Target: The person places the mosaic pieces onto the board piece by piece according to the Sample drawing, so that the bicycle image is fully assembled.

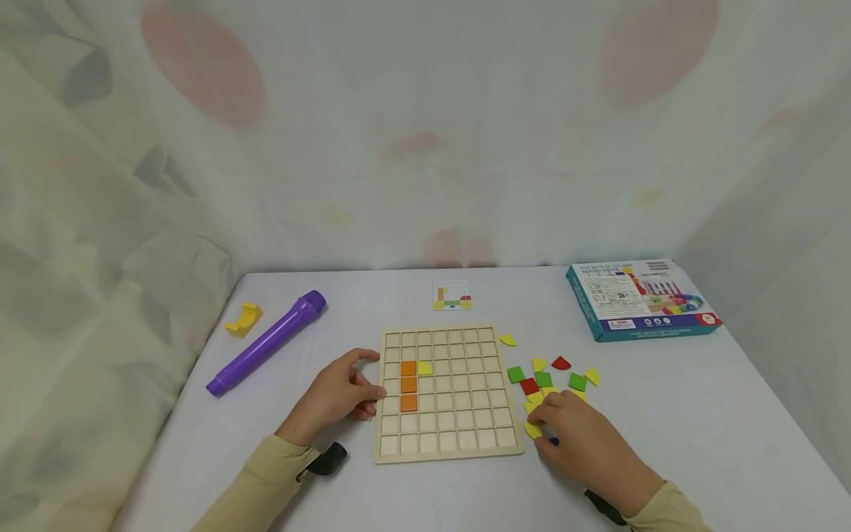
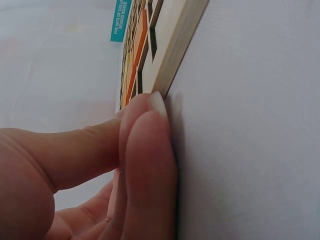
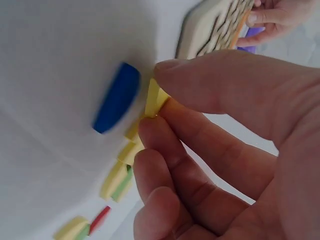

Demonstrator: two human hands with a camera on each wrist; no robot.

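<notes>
A wooden grid board (image 1: 448, 459) lies flat, holding three orange squares (image 1: 408, 385) in a column and a yellow quarter piece (image 1: 425, 368) beside the top one. My left hand (image 1: 339, 391) touches the board's left edge with its fingertips; the left wrist view shows the fingers (image 2: 150, 165) against that edge. At the loose pieces on the right, my right hand (image 1: 588, 443) pinches a yellow piece (image 3: 153, 97) between thumb and fingers. Close by lies a blue piece (image 3: 117, 97), in the right wrist view. How far the held piece is off the table, I cannot tell.
Loose green (image 1: 578, 382), red (image 1: 561, 363) and yellow pieces lie right of the board. A pattern card (image 1: 452, 295) is behind it, a box (image 1: 641, 299) back right. A purple tube (image 1: 266, 343) and a yellow curved block (image 1: 244, 320) lie left.
</notes>
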